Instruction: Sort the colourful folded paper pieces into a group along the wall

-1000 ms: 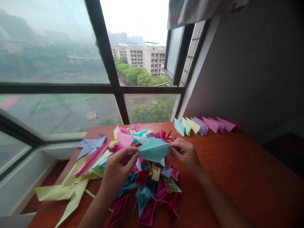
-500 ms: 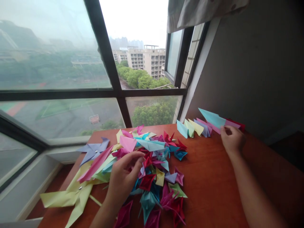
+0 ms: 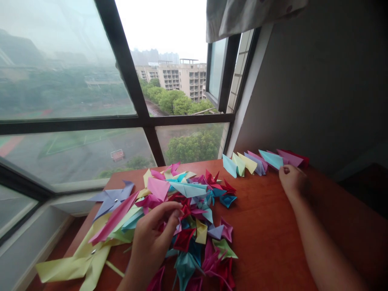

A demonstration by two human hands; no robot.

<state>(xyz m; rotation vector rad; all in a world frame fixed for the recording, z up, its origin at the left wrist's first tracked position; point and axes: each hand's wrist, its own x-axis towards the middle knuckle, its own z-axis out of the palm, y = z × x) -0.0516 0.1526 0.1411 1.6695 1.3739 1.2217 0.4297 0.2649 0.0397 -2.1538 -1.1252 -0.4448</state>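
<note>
Stretching forward, the right hand [image 3: 293, 182] pinches a blue paper plane [image 3: 271, 159] right of centre between thumb and finger; the left hand [image 3: 154, 232] curls loosely at lower centre, fingertips slightly apart.

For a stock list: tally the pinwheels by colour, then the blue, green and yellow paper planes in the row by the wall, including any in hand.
Yellow pinwheel: 1
Purple pinwheel: 1
Blue planes: 2, one in the right hand
Green plane: 1
Yellow plane: 1
Total: 6
</note>
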